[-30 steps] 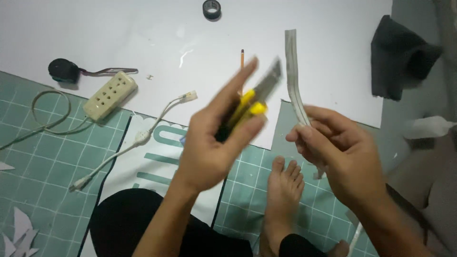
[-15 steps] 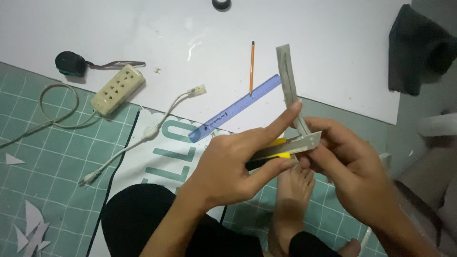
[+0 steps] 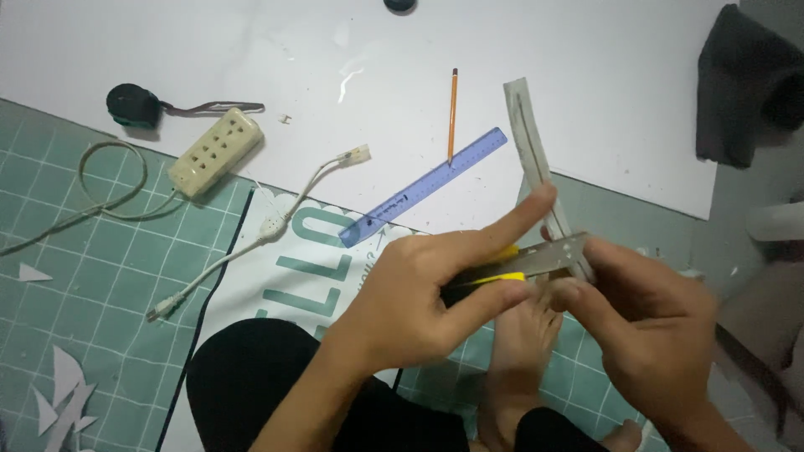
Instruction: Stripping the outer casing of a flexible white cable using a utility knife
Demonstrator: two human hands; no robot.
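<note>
Utility knife point(image 3: 511, 269) gripped in left hand point(image 3: 419, 301), blade now laid across grey strip point(image 3: 536, 159) pinched by right hand point(image 3: 653, 326); previously raised clear.

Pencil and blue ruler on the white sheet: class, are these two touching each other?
Touching. The head view shows the pencil tip meeting the upper edge of the blue ruler with no white sheet visible between them.

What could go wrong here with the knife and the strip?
1. The left hand holds the knife with its blade against the strip, right beside the right hand; a slip could cut those fingers.
2. The cut happens in mid-air above the bare foot, so a dropped knife could land on it.
</note>
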